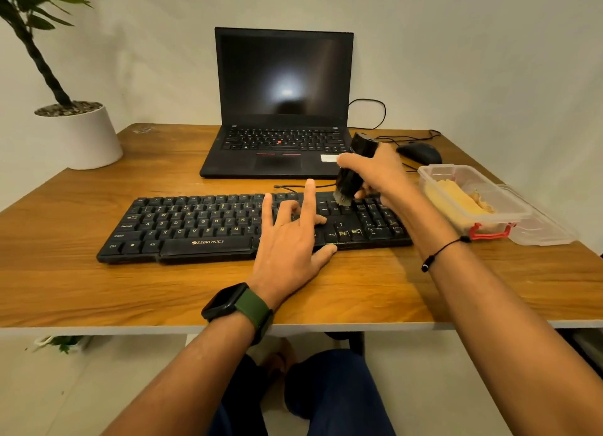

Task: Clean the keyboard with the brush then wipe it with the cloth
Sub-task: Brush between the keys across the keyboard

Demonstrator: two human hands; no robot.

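A black keyboard (202, 222) lies across the middle of the wooden desk (163, 292). My right hand (378, 174) grips a black cylindrical brush (354, 171), held upright with its pale bristles touching the keys at the keyboard's upper right. My left hand (290, 240) rests on the keyboard's right-centre part, fingers spread and mostly straight, thumb at the front edge. A yellow cloth (456, 197) lies in a clear plastic box (509, 207) to the right of the keyboard.
An open black laptop (280, 109) stands behind the keyboard. A black mouse (421, 152) and cables lie at the back right. The box's lid (548, 230) sits beside it. A potted plant in a white pot (88, 135) stands at the back left.
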